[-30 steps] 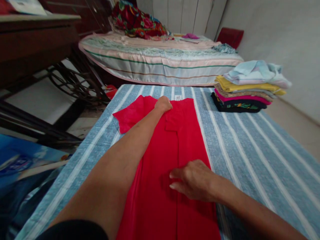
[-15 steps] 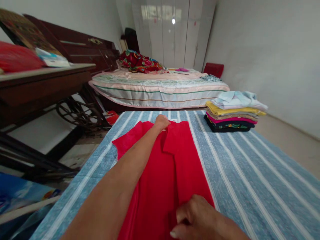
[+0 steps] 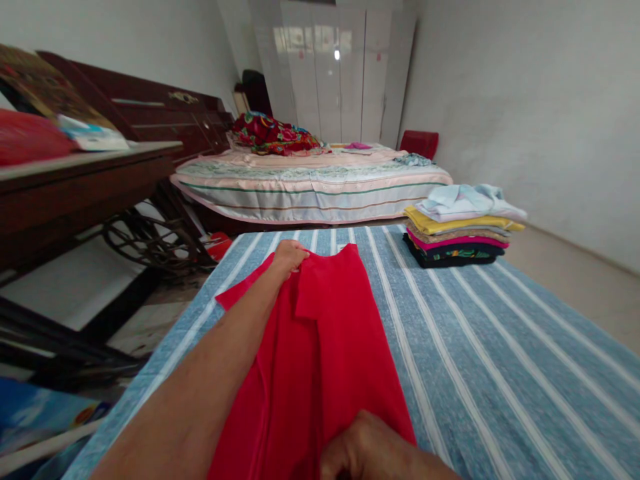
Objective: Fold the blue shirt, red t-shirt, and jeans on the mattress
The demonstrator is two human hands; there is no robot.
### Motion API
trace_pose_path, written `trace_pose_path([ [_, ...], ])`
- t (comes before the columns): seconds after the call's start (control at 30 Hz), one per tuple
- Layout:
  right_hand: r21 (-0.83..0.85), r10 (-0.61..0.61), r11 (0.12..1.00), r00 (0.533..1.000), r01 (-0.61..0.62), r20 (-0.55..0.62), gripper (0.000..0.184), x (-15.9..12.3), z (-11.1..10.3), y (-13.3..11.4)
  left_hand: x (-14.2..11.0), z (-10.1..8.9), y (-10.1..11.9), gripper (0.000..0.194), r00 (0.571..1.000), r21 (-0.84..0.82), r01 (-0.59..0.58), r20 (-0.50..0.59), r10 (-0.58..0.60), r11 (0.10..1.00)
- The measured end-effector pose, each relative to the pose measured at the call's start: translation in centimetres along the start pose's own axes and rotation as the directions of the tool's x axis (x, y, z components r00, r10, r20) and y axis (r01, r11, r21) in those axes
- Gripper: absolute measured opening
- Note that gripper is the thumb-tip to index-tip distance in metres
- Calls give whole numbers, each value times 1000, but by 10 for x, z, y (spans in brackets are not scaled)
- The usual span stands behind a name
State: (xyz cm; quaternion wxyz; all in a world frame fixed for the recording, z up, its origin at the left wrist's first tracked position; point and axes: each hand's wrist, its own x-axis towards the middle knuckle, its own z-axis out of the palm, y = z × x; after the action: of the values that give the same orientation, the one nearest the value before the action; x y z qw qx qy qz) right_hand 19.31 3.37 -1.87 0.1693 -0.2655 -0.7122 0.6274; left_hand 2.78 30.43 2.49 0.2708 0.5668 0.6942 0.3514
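Observation:
A red garment [image 3: 325,347] lies lengthwise on a blue and white striped cloth [image 3: 475,347], partly folded with one sleeve sticking out on the left. My left hand [image 3: 289,257] reaches to its far end and pinches the fabric near the collar. My right hand [image 3: 367,453] is at the bottom edge of the picture, fingers curled closed on the near part of the garment.
A stack of folded clothes [image 3: 463,227] sits at the far right of the striped cloth. Beyond is a bed [image 3: 310,183] with a floral bundle [image 3: 273,133], and white wardrobes behind. A dark wooden table [image 3: 75,187] with an iron base stands left.
The view has tilted up. My left hand has drawn the garment's far end left and nearer. My right hand went from lying flat to closed, and slid toward me.

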Motion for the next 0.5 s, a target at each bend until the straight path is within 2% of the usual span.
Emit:
trace_pose_path([
  [0.1, 69, 52, 996, 998, -51, -19, 44, 2, 3, -8, 2, 3, -19, 3, 999, -13, 35, -24, -35, 999],
  [0.2, 119, 117, 987, 992, -110, -52, 44, 4, 7, -12, 6, 4, -23, 4, 998, -28, 33, -49, -35, 999],
  [0.37, 208, 125, 972, 990, -109, -66, 42, 7, 15, 0, 15, 0, -17, 14, 993, -31, -17, -114, 14, 999],
  [0.5, 213, 148, 969, 985, -126, -90, 39, 12, 25, 12, 9, 3, -35, 9, 993, 31, 11, -115, -7, 999],
])
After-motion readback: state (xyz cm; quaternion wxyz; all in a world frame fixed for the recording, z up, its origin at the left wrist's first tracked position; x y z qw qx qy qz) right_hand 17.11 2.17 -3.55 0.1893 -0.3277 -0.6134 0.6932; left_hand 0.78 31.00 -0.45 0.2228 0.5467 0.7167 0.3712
